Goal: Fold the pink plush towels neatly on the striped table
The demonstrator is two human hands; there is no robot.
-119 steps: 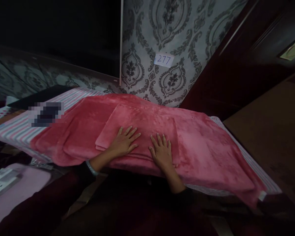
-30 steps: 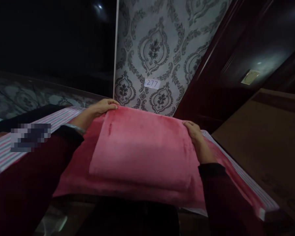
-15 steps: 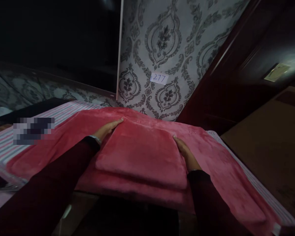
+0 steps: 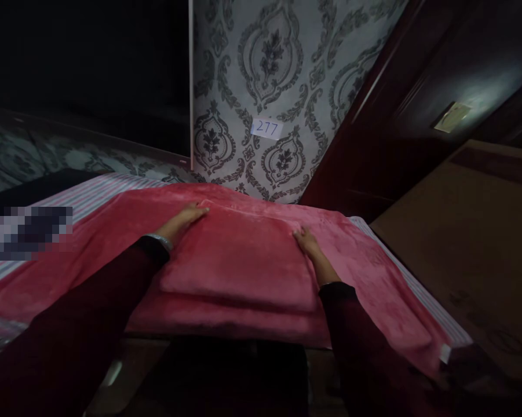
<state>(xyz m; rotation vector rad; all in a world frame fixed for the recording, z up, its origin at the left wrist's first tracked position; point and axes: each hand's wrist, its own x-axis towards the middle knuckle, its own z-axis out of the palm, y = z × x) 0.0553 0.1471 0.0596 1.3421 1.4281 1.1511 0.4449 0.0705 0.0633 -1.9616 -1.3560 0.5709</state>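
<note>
A folded rectangle of red plush blanket [image 4: 238,263] lies in the middle, on top of a wider spread layer of the same red plush [image 4: 356,260]. Whether the two are one piece I cannot tell. At the rectangle's far left corner, my left hand [image 4: 186,218] rests with its fingers stretched out and the thumb apart. My right hand [image 4: 307,242] touches the rectangle's right edge near its far corner, fingers slightly bent and apart. Neither hand grips the fabric.
Striped cloth [image 4: 108,188] shows under the plush at both sides. A large dark screen [image 4: 87,75] hangs behind on the left. A paper marked 277 [image 4: 266,128] is on the patterned wall. To the right stand a cardboard box [image 4: 456,243] and a dark red door [image 4: 400,116].
The view has shifted so everything sits further left and slightly higher. My right fingers have bent and spread a little at the folded edge. The left hand stays at the far left corner.
</note>
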